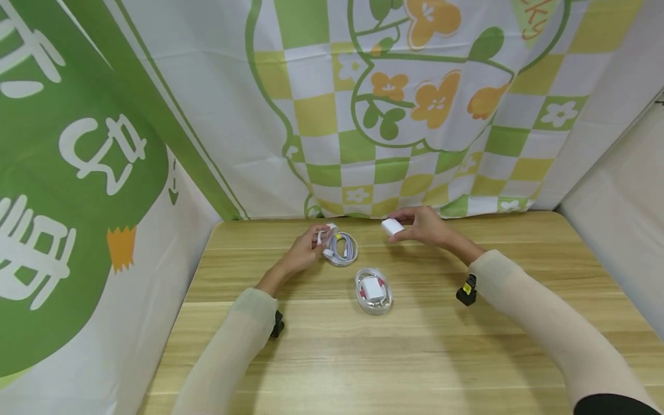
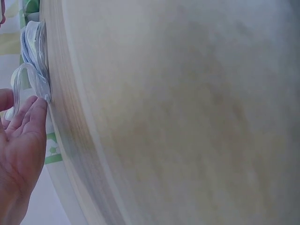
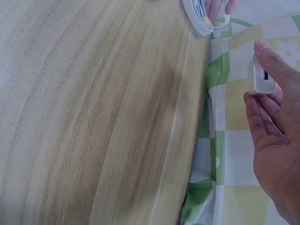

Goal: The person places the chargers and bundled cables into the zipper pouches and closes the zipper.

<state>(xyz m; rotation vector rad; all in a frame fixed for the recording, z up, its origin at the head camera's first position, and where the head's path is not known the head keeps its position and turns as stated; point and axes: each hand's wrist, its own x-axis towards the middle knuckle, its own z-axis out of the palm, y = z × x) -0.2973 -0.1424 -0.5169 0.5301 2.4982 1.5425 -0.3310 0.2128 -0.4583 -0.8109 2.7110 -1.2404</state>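
1. Charger [image 1: 392,226] is pinched between thumb and fingers of the right hand [image 1: 427,226], held up near the far edge of the bench [image 1: 332,357].
2. A clear loop [image 2: 18,84] is pinched by the left hand [image 1: 305,252], beside the cable [image 1: 353,249] coil.
3. Separate handling of both seems in hand; next, a steady pinch is probably called for.

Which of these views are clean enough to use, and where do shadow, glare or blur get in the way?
Head: clear overall, soft shadows and a pale sheen on the table; left wrist: hazy, wood grain largely smeared, the table's seam bowed; right wrist: clearer, grain and the white adapter distinct, some darker patches on the wood.
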